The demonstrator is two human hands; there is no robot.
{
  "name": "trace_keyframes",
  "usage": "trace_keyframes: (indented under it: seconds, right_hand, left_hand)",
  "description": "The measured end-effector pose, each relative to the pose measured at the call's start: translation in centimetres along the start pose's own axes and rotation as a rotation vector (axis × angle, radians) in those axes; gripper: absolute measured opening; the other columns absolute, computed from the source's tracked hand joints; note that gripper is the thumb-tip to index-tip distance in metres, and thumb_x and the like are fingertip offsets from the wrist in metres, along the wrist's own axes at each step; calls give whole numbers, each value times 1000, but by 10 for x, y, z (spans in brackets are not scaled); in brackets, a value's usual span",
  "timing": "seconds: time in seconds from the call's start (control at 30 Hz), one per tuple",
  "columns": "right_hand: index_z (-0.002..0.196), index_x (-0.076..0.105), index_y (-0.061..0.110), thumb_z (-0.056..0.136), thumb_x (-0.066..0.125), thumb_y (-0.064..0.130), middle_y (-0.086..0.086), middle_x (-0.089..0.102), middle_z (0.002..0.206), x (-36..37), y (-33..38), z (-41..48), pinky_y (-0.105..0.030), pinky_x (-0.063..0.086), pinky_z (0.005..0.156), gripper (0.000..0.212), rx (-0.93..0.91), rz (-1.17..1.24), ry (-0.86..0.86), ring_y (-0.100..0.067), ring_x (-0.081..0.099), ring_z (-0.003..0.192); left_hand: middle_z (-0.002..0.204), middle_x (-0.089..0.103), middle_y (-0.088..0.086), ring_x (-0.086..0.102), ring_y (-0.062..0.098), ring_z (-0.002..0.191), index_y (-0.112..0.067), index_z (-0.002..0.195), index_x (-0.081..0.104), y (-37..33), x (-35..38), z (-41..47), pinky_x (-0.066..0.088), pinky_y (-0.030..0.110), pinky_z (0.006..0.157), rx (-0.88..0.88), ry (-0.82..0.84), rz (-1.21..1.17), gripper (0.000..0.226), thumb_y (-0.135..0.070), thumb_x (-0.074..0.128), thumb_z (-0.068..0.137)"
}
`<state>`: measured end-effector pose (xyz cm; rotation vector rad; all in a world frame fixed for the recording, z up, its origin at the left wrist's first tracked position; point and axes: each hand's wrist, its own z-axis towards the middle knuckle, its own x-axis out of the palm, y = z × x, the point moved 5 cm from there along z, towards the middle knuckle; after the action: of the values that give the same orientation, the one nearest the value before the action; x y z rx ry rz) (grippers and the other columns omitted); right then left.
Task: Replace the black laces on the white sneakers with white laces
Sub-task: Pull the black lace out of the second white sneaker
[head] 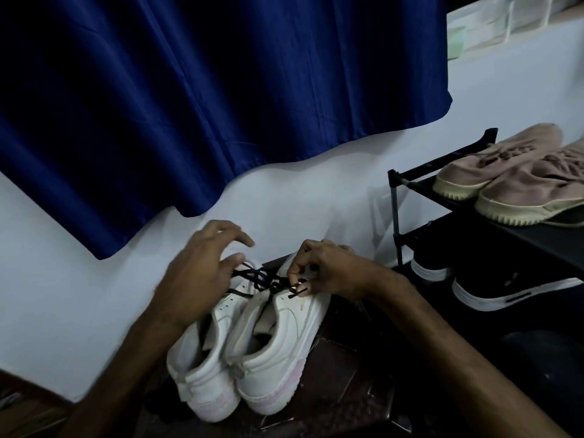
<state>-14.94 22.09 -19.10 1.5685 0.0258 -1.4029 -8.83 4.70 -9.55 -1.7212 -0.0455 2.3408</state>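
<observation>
Head cam, only one view to go on: the white sneakers (252, 349) sit down at 6 o'clock in the shot, side by side and touching on a dark tiled floor (347, 380), heels toward the camera and toes aimed at the white wall (316, 191). Both heels have a pinkish tint along the sole. The black laces (262, 278) are bunched in a tangle across the front of the pair, right where the two shoes meet, with a strand running out toward 9 o'clock and another toward 3 o'clock. The left hand (196, 273) hovers over the front of the left-side shoe with its fingers spread and loose, not wrapped around anything, a bit motion-blurred, and the 9 o'clock strand ends right at its fingertips. The right hand (331, 270) is over the front of the right-side shoe, fingers curled in, thumb and fingertips pinching a bit of lace at the shoe's eyelets. Over at 3 o'clock there's a black shoe rack (395, 197) against the wall, with dusty-pink shoes (505, 172) with cream soles on its top shelf and black shoes (505, 292) with white soles on the shelf below. A dark blue curtain (189, 90) fills everything from 9 round to 1 o'clock, its hem hanging just above the hands.
</observation>
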Motion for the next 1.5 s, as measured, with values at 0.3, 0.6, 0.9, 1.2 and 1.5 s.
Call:
trace_keyframes:
  seconds: [0.3, 0.6, 0.9, 1.2, 1.5]
  right_hand:
    - [87, 59, 53, 78, 76, 40, 17, 50, 104, 3, -1, 2, -50, 38, 98, 23, -16, 21, 7, -11, 45, 109]
    - [86, 58, 52, 79, 72, 38, 21, 49, 101, 3, -3, 1, -51, 35, 101, 21, -27, 44, 33, -6, 44, 106]
    - [92, 68, 36, 80, 76, 35, 13, 57, 101, -2, -3, -1, -32, 48, 87, 15, -57, 149, -41, -7, 57, 93]
    - [94, 57, 31, 67, 64, 58, 13, 57, 89, 17, 51, -29, -26, 49, 75, 39, 130, 138, -214, -1, 55, 83]
    - [91, 63, 28, 71, 59, 24, 11, 58, 91, 2, 61, -33, -21, 40, 68, 20, 69, -69, -228, 0, 50, 77]
  left_hand:
    - [128, 45, -24, 46, 2, 115, -38, 94, 70, -36, 30, -3, 33, 32, 100, 160, 311, 242, 10, -40, 61, 90]
    - [105, 55, -1, 58, 22, 97, -21, 93, 70, -14, -8, 3, 42, 46, 92, -99, -167, 489, 13, -14, 71, 82]
    - [98, 61, -14, 61, 18, 91, -32, 99, 56, 7, 9, -25, 44, 32, 74, -247, -22, 59, 13, -40, 61, 90]
    - [84, 69, -7, 65, 13, 84, -26, 95, 64, -11, 22, -47, 50, 30, 74, -177, 54, -26, 22, -46, 60, 88]
    - [96, 63, -8, 60, 12, 92, -25, 98, 56, -39, 38, -99, 45, 29, 76, -255, -230, -221, 18, -41, 50, 94]
